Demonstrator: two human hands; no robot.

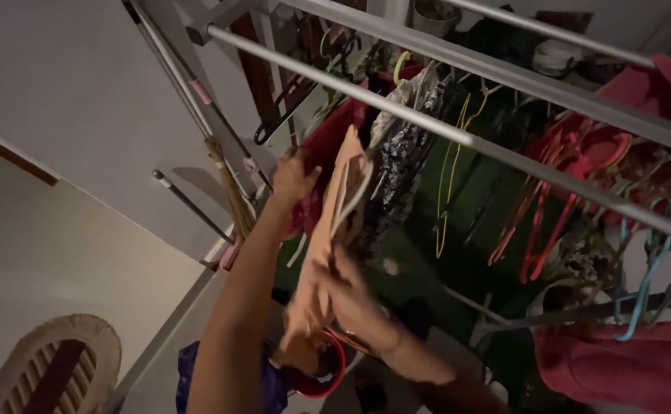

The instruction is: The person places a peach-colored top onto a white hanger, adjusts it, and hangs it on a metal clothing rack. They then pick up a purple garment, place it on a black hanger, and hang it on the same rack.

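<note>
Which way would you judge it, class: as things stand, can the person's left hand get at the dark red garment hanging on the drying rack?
Probably yes. The left hand is raised beside the dark red garment, seemingly already touching it, with nothing between them. The right hand holds the peach cloth lower down, clear of that path.

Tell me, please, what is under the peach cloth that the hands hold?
Under the peach cloth sits a red tub on the floor. The cloth and the right hand cover most of its inside.
</note>
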